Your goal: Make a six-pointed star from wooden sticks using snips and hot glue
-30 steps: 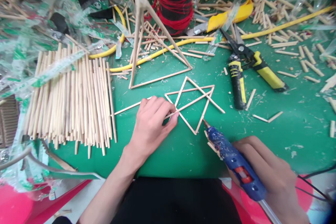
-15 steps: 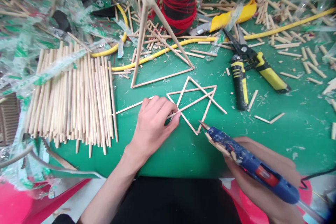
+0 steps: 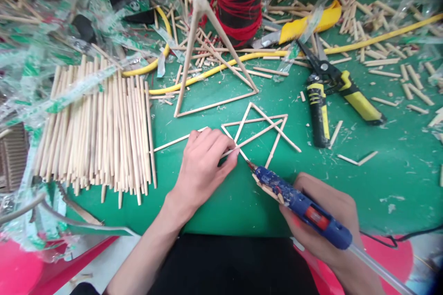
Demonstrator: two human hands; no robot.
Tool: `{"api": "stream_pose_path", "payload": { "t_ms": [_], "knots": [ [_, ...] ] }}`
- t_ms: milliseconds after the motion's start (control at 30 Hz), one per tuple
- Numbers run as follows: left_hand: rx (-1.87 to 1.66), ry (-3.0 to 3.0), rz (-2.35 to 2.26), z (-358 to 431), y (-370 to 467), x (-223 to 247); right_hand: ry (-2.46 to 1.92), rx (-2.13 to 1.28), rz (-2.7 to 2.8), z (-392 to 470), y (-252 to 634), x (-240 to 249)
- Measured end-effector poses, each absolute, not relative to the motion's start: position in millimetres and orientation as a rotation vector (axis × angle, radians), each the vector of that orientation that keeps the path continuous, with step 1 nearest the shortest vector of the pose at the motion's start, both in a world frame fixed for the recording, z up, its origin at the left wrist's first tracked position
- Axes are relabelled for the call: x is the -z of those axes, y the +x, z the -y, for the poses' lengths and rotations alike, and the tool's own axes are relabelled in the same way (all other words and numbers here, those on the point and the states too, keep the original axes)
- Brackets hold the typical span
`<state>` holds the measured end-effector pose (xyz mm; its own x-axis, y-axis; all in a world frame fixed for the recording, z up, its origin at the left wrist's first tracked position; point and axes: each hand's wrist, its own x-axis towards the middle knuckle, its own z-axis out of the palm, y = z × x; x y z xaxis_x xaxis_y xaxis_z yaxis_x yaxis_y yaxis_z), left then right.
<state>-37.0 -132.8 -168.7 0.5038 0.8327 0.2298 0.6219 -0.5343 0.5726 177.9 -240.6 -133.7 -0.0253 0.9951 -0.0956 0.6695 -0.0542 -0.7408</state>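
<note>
A flat frame of thin wooden sticks (image 3: 258, 134), crossed like a star, lies on the green table. At its left side my left hand (image 3: 211, 156) pinches a stick between thumb and fingers. My right hand (image 3: 321, 221) is wrapped round a blue hot glue gun (image 3: 301, 205) with a clear glue stick at its back end. The gun's nozzle points up-left and is at the lower stick of the frame, just right of my left fingertips; whether it touches cannot be seen. A standing frame of sticks (image 3: 216, 106) is just behind.
Many wooden sticks (image 3: 100, 133) lie in a pile at left, with clear tape over them. Yellow-handled pruning shears (image 3: 327, 90), a yellow utility knife (image 3: 308, 23) and a yellow cable (image 3: 214, 70) lie right and behind. A black spool with red string (image 3: 238, 4) stands at back.
My right hand has moved the glue gun left, bringing its nozzle nearer my left fingertips. My left hand keeps its grip on the stick. The view has shifted slightly.
</note>
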Motion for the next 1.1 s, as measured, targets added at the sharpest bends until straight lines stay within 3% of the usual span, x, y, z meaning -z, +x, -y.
{"api": "stream_pose_path", "payload": {
  "t_ms": [1100],
  "knots": [
    [-0.670,2.331,-1.252,132,-37,167,-1.736,-0.898,1.814,242,188,134]
  ]
}}
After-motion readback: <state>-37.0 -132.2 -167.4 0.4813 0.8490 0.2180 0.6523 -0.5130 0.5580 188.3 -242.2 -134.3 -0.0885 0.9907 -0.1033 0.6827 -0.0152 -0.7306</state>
